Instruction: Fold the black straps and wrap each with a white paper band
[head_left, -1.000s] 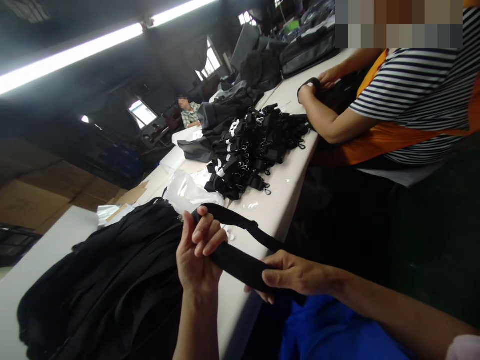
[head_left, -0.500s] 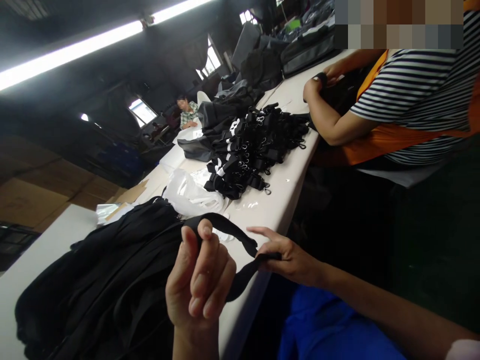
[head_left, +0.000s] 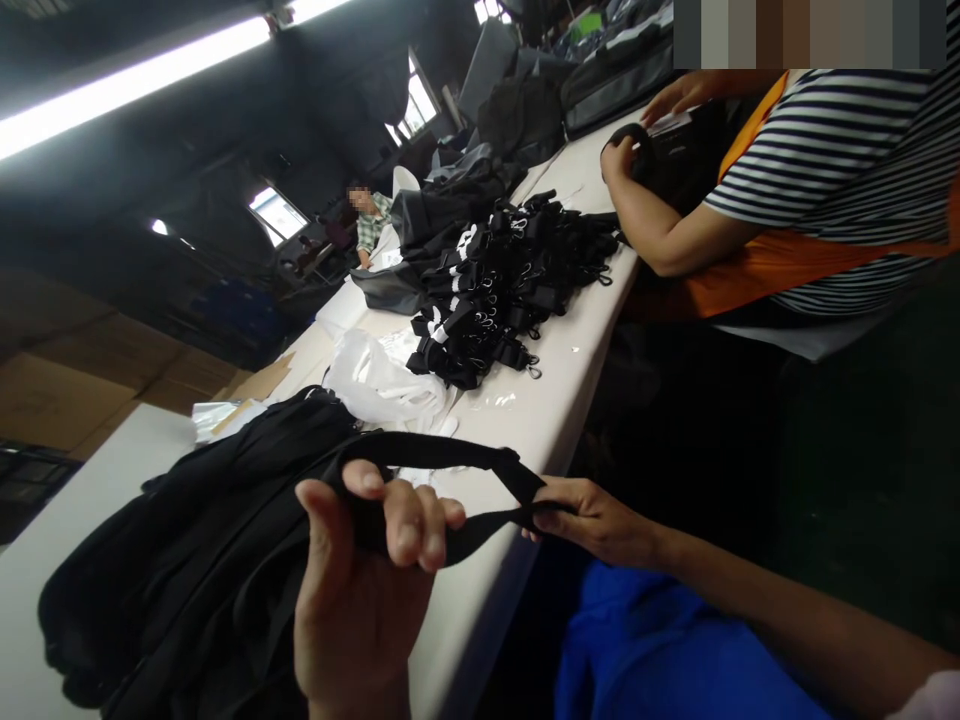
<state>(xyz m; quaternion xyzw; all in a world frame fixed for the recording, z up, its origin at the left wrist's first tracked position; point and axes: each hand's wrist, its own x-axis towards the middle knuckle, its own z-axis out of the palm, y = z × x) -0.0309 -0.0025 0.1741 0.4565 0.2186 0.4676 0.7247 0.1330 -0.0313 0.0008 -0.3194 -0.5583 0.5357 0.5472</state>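
Strap (head_left: 457, 455) stretched between both hands over white table (head_left: 555, 400).

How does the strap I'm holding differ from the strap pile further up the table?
The held strap is one piece, pulled out between the left hand and right hand; the strap pile lies in folded bundles on the table. The strap pile shows white bands and metal clips; the held strap shows neither. Both are black.

Left hand (head_left: 352, 610), right hand (head_left: 604, 522), forearms (head_left: 757, 592) bare; pale pink sleeve edge (head_left: 937, 698) on right arm; blue garment (head_left: 660, 655)
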